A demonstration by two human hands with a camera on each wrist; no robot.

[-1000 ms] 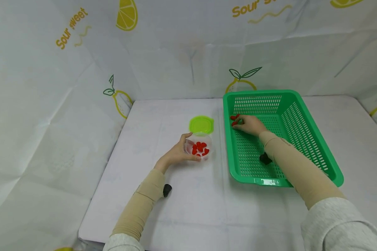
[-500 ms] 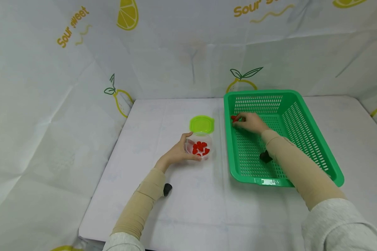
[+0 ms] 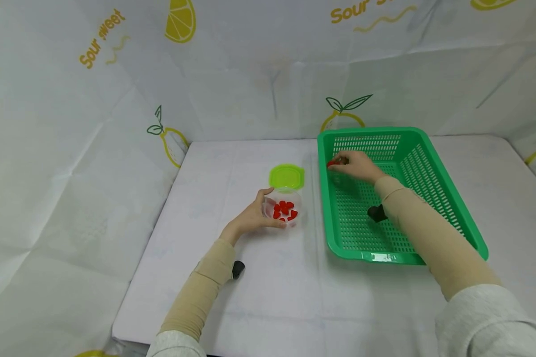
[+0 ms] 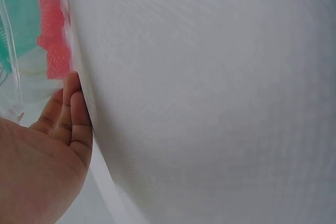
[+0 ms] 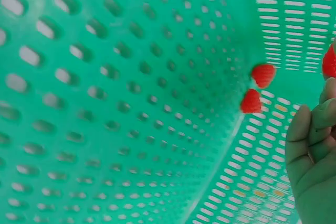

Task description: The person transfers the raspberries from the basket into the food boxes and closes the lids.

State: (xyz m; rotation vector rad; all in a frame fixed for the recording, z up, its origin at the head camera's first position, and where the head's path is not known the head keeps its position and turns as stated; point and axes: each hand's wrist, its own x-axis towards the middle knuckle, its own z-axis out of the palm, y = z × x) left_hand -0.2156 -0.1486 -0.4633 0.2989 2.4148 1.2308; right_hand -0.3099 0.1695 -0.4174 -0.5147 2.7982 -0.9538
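My left hand (image 3: 251, 216) grips a clear round plastic tub (image 3: 295, 197) from its left side, thumb nearer me and fingers on the far side. Several small red strawberries (image 3: 284, 209) lie in the tub; the left wrist view shows them pink through its wall. My right hand (image 3: 356, 165) is inside the green basket (image 3: 329, 233) at its far left corner. In the right wrist view its fingertips pinch one strawberry (image 5: 329, 64), partly cut off by the frame edge. Two more strawberries (image 5: 263, 75) lie in the basket, close by the hand.
A lime-green lid (image 3: 287, 177) lies flat on the white-covered table (image 3: 268, 297), just beyond the tub. The basket's raised slotted walls surround my right hand. A white sheet with lemon prints (image 3: 250, 69) hangs behind the table.
My right hand has shifted slightly away from me inside the basket, and fewer red pieces show beside its fingers in the head view. The left hand and the tub stay put.
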